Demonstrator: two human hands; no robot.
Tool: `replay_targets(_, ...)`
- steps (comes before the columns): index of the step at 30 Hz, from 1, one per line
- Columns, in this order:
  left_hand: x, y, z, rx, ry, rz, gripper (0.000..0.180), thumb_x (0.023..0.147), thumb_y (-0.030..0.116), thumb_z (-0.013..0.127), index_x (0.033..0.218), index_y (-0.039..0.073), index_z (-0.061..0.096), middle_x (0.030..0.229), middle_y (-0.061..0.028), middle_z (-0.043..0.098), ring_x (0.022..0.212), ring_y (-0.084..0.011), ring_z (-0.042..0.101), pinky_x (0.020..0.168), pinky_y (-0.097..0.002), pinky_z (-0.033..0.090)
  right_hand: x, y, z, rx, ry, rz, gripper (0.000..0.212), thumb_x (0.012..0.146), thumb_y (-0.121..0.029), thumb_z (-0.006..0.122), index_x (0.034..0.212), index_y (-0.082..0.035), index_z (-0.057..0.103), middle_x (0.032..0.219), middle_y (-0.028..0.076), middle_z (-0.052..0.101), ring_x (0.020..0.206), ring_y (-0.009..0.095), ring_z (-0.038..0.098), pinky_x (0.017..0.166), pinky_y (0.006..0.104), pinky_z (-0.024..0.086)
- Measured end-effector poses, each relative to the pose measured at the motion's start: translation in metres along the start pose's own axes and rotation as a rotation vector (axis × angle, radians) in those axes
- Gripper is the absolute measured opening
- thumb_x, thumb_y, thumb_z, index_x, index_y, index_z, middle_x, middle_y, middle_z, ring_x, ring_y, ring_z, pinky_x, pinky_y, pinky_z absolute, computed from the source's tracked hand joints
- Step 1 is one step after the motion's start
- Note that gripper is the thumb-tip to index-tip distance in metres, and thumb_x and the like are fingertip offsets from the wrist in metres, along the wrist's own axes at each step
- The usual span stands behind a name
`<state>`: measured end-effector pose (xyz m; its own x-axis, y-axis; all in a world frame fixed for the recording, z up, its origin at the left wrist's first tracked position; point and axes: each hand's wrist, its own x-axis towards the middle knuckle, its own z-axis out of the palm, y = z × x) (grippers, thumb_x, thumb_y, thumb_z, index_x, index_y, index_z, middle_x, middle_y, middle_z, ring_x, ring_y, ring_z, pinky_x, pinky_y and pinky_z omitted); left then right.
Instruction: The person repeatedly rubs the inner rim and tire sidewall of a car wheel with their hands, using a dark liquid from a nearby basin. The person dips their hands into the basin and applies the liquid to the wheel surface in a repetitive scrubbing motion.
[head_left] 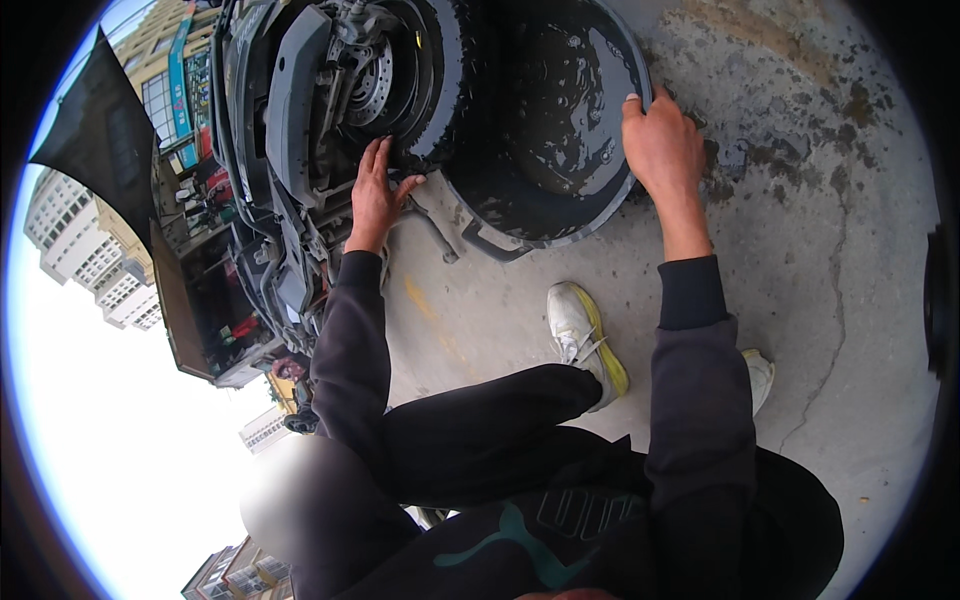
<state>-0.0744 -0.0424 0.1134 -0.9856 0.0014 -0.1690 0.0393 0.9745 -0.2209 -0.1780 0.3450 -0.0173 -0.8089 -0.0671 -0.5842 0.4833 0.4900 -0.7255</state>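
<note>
A black tub [520,217] with water in its bottom stands tilted against the wheel of a scooter [297,95]. My right hand [665,150] is closed on the tub's right rim, thumb on the inside and fingers over the outer side. My left hand [374,203] is open beside the lower part of the wheel, fingers stretched and thumb apart, with nothing held. Whether its fingertips touch the scooter, I cannot tell. The black tyre [440,110] dips toward the tub's left side, and a metal brake disc [372,85] shows at its hub.
The tub's loop handle [497,247] points toward me. A stand leg [435,232] sticks out near my left hand. Wet patches [770,150] darken the concrete floor [800,280] at the right. My white shoe [578,325] is planted close to the tub.
</note>
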Motion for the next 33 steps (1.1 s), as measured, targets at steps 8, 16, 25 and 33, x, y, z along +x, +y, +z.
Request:
replay_targets(8, 0.026, 0.046, 0.011, 0.006, 0.208, 0.048, 0.080, 0.080, 0.053, 0.084, 0.132, -0.003, 0.061, 0.122, -0.0207, 0.059, 0.111, -0.0385, 0.059, 0.092, -0.0438, 0.052, 0.009, -0.004, 0.006, -0.014, 0.051, -0.071, 0.037, 0.100, -0.037, 0.052, 0.124, -0.009, 0.063, 0.106, 0.025, 0.075, 0.105, 0.047, 0.070, 0.091, 0.0564, 0.054)
replay_targets(16, 0.092, 0.110, 0.008, 0.102, 0.223, -0.190, 0.083, 0.078, 0.071, 0.078, 0.105, -0.006, 0.066, 0.102, -0.0191, 0.063, 0.098, -0.0380, 0.065, 0.084, -0.0476, 0.054, 0.021, -0.020, 0.009, -0.004, 0.107, -0.064, 0.039, 0.098, -0.035, 0.056, 0.126, -0.009, 0.063, 0.106, 0.024, 0.075, 0.104, 0.045, 0.072, 0.093, 0.0550, 0.055)
replay_targets(25, 0.124, 0.136, 0.007, 0.042, 0.192, -0.402, 0.088, 0.074, 0.074, 0.079, 0.101, -0.006, 0.059, 0.108, -0.0221, 0.062, 0.105, -0.0406, 0.063, 0.085, -0.0498, 0.054, 0.028, -0.006, 0.007, -0.029, 0.029, -0.085, 0.055, 0.100, -0.037, 0.051, 0.151, -0.017, 0.052, 0.116, 0.024, 0.074, 0.112, 0.045, 0.070, 0.098, 0.0537, 0.054)
replay_targets(33, 0.082, 0.086, -0.025, -0.410, 0.078, -0.181, 0.064, 0.097, 0.050, 0.070, 0.133, -0.003, 0.062, 0.124, -0.0210, 0.065, 0.118, -0.0376, 0.064, 0.100, -0.0427, 0.051, 0.009, -0.029, 0.026, 0.217, 0.751, -0.683, 0.044, 0.100, -0.026, 0.064, 0.138, -0.005, 0.060, 0.135, 0.018, 0.065, 0.118, 0.038, 0.066, 0.100, 0.0461, 0.053)
